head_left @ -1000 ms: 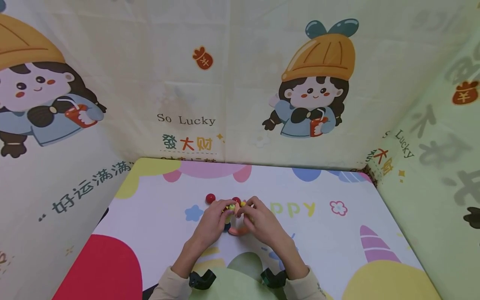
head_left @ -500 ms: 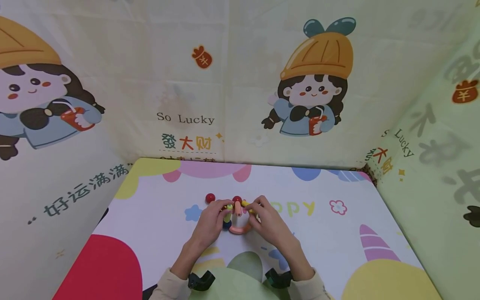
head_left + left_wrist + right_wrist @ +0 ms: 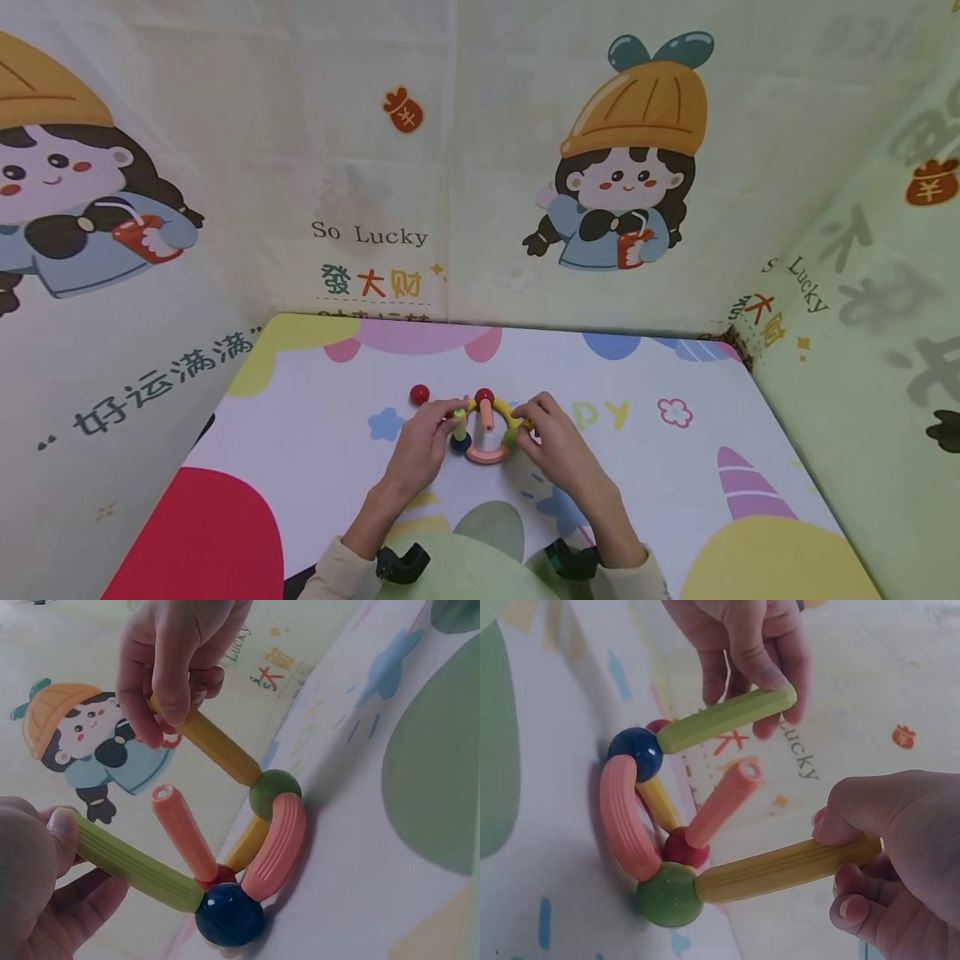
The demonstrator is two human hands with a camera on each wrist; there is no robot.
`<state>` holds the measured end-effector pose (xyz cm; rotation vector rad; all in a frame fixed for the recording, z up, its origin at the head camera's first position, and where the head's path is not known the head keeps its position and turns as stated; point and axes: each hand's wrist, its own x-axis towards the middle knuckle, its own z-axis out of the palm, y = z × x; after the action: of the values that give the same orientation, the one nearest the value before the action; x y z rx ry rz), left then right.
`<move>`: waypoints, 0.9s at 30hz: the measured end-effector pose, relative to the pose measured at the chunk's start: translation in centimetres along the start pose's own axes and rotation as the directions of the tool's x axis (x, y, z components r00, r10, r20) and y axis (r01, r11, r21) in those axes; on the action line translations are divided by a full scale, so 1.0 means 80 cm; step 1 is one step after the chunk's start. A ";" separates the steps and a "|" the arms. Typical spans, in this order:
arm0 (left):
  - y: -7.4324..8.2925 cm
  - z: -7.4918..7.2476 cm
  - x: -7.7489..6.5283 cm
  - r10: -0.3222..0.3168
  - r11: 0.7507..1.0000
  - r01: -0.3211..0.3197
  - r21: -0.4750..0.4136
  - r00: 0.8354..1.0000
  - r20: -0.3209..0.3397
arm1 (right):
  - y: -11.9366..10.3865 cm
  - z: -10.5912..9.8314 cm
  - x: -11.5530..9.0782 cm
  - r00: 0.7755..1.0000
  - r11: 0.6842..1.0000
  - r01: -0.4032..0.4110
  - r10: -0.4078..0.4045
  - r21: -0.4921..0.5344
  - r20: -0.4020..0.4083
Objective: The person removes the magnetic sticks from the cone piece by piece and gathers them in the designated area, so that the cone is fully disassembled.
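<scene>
The ring of coloured balls and curved rods (image 3: 487, 456) lies near the middle of the worktop (image 3: 652, 467), between the hands. It appears closed: a blue ball (image 3: 635, 754), a green ball (image 3: 670, 894) and a red ball (image 3: 484, 396) are linked by a curved pink rod (image 3: 626, 817) and yellow curved pieces. Three straight rods are in place, one to each ball: a light-green rod (image 3: 724, 720) on the blue, a pink rod (image 3: 721, 804) on the red, and a yellow rod (image 3: 780, 871) on the green. The base is judged complete and the uprights fitted; no ball caps the pink rod, and any upper tier is judged outstanding. The left hand (image 3: 420, 442) pinches the light-green rod towards its free end, thumb against fingers. The right hand (image 3: 558, 437) likewise pinches the yellow rod at its outer end. The pink rod stands unheld. A loose red ball (image 3: 419, 394) rests beyond the left hand, apart from the ring and unused.
</scene>
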<state>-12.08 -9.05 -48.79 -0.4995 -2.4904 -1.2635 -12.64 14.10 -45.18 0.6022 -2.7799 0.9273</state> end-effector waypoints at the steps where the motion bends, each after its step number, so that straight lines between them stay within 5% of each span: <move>1: 0.000 0.000 -0.001 0.007 1.000 -0.007 0.000 1.000 -0.003 | 0.001 -0.001 -0.001 1.000 1.000 -0.003 0.003 0.003 0.001; 7: -0.003 -0.002 -0.006 0.029 1.000 -0.029 -0.005 0.999 -0.019 | 0.005 -0.006 -0.009 1.000 1.000 -0.010 0.010 0.026 -0.010; 16: -0.009 -0.018 -0.022 -0.024 1.000 0.024 0.004 0.999 -0.030 | 0.016 -0.013 -0.021 0.999 0.999 -0.037 0.037 0.000 -0.020; 27: -0.034 -0.037 -0.053 0.055 0.992 -0.044 0.120 0.994 -0.097 | 0.036 -0.014 -0.038 0.998 0.998 -0.061 0.061 -0.009 -0.020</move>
<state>-9.17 -13.69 -50.77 -0.4541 -2.4355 -1.0879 -11.08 17.90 -46.65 0.5073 -2.7983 0.9255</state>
